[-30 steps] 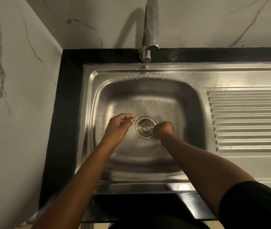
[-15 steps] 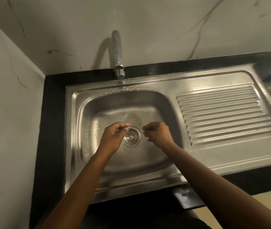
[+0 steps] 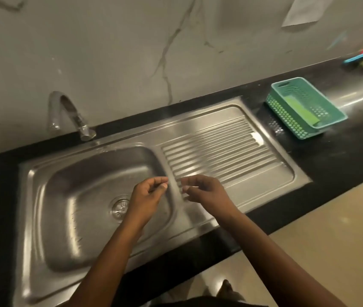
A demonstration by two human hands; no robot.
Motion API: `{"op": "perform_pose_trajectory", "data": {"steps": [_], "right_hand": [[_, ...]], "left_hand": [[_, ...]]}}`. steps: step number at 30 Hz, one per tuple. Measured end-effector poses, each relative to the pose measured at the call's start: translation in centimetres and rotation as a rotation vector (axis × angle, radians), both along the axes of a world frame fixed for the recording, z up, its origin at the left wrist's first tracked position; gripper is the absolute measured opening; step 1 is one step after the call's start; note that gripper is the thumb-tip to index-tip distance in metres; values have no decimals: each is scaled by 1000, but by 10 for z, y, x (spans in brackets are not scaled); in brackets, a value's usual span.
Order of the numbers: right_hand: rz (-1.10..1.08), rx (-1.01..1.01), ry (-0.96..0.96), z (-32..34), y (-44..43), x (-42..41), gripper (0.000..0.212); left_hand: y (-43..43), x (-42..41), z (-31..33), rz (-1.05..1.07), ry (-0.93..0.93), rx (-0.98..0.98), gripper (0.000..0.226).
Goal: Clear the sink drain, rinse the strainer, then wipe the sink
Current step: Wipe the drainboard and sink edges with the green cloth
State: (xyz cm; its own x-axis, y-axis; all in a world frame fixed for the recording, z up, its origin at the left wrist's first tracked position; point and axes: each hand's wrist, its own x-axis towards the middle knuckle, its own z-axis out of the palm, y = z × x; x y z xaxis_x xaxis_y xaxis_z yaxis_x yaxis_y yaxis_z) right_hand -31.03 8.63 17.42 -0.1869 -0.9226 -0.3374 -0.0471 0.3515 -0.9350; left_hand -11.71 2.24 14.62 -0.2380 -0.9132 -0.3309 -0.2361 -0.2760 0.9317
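Sitting in the drain at the middle of the basin floor, the strainer is partly covered by my left hand. The sink is steel, w/ the basin at its left end & a ribbed drainboard at its right end. My left hand floats above the basin's right side, fingers curled loosely, thumb & forefinger tips close together; I cannot tell if something small is between them. My right hand is over the drainboard's front-left corner, half open, nothing held that I can see. The two hands are near, not touching. The faucet stands at the back edge. On the black counter, right of the sink, is a green basket.
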Motion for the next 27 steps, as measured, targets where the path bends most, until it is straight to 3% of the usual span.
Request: {"op": "perform_pose_trajectory", "data": {"steps": [13,27], "right_hand": [[-171,-35,9,30,100,-205,19],[-239,-44,115,26,62,-308,22]], "left_hand": [[80,-209,37,-164,-46,-101,21],[43,-302,37,-264,-61,-86,28]]}}
